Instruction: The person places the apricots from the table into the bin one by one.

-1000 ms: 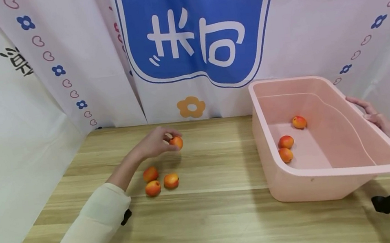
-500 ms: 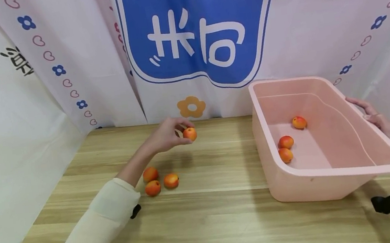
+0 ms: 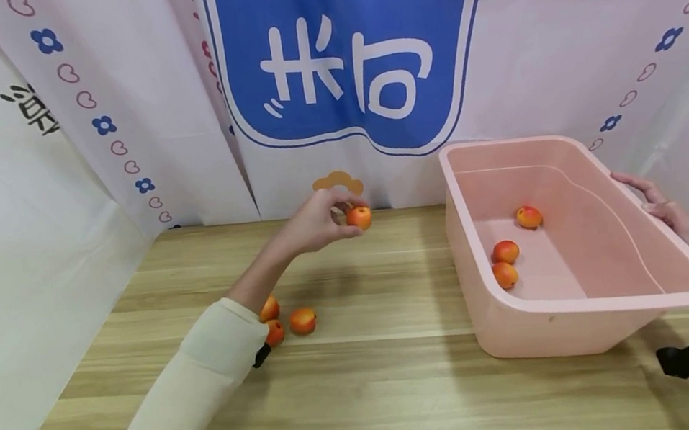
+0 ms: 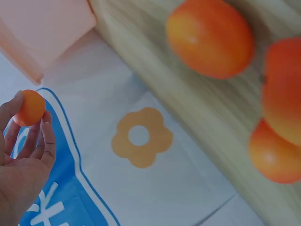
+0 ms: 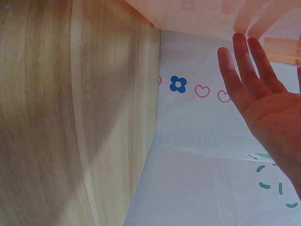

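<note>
In the head view my left hand point(image 3: 317, 222) holds a small oval orange-red fruit point(image 3: 359, 217) between thumb and fingertips, raised over the back of the table. The left wrist view shows the same fruit point(image 4: 31, 108) at the fingertips. Below my left forearm lie loose fruits of the same kind, one fully visible fruit point(image 3: 302, 321) and two partly hidden by the sleeve. On the right stands a pink plastic tub point(image 3: 591, 302) with three such fruits point(image 3: 528, 217) inside. My right hand point(image 3: 678, 218) rests against the tub's right side, its straight fingers point(image 5: 247, 63) touching the outer wall under the rim.
The wooden table point(image 3: 382, 399) ends at the back against a printed cloth point(image 3: 175, 121) with a large blue sign. White cloth point(image 3: 22, 301) hangs along the left side as well. The tub's tall left wall faces my left hand.
My left hand has moved right and away from me, carrying the fruit upward. Its sleeve now covers part of the fruits on the table. The right hand and tub have stayed in place.
</note>
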A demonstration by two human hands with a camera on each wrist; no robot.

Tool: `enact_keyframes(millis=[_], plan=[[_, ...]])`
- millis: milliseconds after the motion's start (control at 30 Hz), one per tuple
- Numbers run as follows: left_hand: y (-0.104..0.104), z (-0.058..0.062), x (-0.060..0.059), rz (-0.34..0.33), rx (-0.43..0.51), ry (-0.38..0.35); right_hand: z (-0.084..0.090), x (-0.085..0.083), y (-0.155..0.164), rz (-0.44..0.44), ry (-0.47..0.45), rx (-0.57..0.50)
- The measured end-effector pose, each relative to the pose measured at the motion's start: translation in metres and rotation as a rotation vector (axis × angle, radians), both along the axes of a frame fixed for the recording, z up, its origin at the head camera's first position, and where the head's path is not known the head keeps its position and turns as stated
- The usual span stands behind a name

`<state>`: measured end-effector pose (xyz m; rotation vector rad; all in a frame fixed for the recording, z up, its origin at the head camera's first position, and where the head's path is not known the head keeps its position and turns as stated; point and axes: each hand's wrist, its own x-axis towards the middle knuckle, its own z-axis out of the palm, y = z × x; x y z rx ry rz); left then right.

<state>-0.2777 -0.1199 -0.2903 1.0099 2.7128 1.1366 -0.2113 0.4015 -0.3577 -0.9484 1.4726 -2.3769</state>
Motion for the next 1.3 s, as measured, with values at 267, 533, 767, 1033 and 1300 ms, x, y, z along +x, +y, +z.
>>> enact_keyframes(millis=[267,533,767,1033,1300], plan=[[0.022,0.014,0.002,-0.001,0.012,0.031,0.0,0.0,0.0,-0.007,0.001,-0.002],[0.041,0.025,0.006,-0.024,0.047,0.047,0.001,-0.001,-0.001,0.033,-0.029,-0.053],[0.061,0.032,0.007,-0.098,0.122,-0.013,0.001,0.002,-0.002,0.001,-0.019,-0.034],[0.089,0.04,0.009,-0.147,0.175,-0.052,0.002,0.003,-0.003,-0.02,-0.017,-0.019],[0.116,0.044,0.008,-0.149,0.153,-0.075,0.001,0.002,-0.002,0.009,-0.045,-0.054]])
